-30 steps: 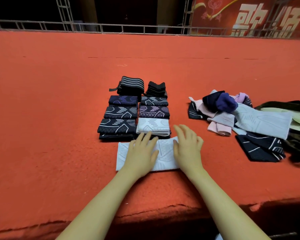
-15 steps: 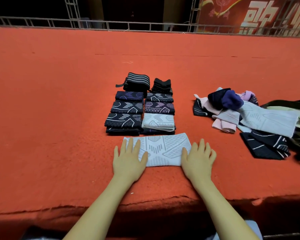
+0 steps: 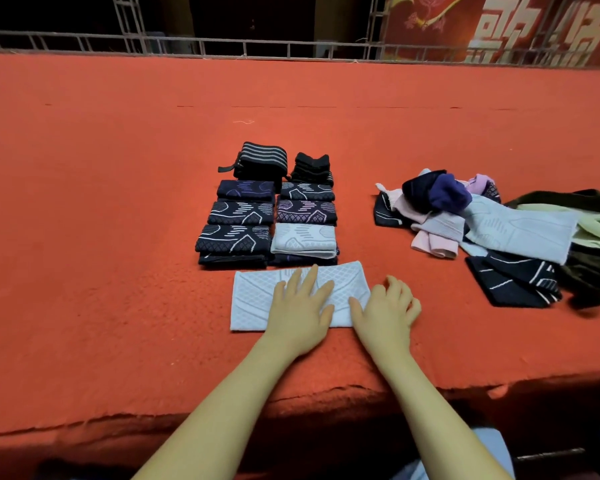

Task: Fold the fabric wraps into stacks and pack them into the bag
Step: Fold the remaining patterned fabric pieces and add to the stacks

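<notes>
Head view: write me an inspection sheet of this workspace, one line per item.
Surface: red carpeted platform, its front edge frayed.
Job's things: pale wrap lying flat at the front; folded stacks in two columns behind it; unfolded pile to the right; dark bag at the far right, partly cut off.
Clutter: nothing seen.
Grips: left hand flat on the pale wrap; right hand at the wrap's right edge, fingers curled, hold unclear.
Cables: nothing seen.
Surroundings: metal railing; red banner.

Pale wrap (image 3: pixel 253 299) flat (unfolded) before folded stacks (image 3: pixel 267 216).
</notes>
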Available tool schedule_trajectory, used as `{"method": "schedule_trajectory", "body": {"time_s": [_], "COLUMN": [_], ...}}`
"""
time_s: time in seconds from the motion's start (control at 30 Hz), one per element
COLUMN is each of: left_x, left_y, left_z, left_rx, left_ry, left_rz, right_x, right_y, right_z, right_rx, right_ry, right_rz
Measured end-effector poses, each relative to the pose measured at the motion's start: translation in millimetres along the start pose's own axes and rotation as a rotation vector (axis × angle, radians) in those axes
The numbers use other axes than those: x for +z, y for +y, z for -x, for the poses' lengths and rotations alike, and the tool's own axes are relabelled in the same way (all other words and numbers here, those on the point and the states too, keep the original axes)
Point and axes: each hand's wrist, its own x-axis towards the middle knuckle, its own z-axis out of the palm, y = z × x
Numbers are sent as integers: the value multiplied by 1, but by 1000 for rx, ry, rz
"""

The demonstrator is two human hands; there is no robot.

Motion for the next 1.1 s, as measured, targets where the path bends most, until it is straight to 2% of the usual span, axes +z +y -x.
{"method": "schedule_trajectory", "body": {"time_s": [0.13,0.23,0.43,0.63,0.8,0.9,1.03,1.1], "left_x": [9,7,4,-2,-4,-5,-8,-9], "left_y": [-4,-10,-39,-54,-63,-72,-75,-73], "left_z": [-3,-2,14,23,28,36,44,46], "left_rx": [-43,-25,-164,-217,-197,-243,-313,-350], "left_ry": [-78,-77,-17,5,24,178,264,284], "left_rz": [-18,-17,-72,-70,-107,-104,-139,-129], "right_x": [0,-3,-6,-15,-18,-9,3,-2], "right_y": [1,-2,-6,-21,-51,-65,-68,-68], "right_z": [1,2,0,2,1,2,9,11], "right_rx": [-202,-298,-217,-225,-518,-600,-726,-707], "right_ry": [229,304,306,283,179,65,-106,-161], "right_rz": [-1,-27,-82,-354,-488,-490,-419,-454]}}
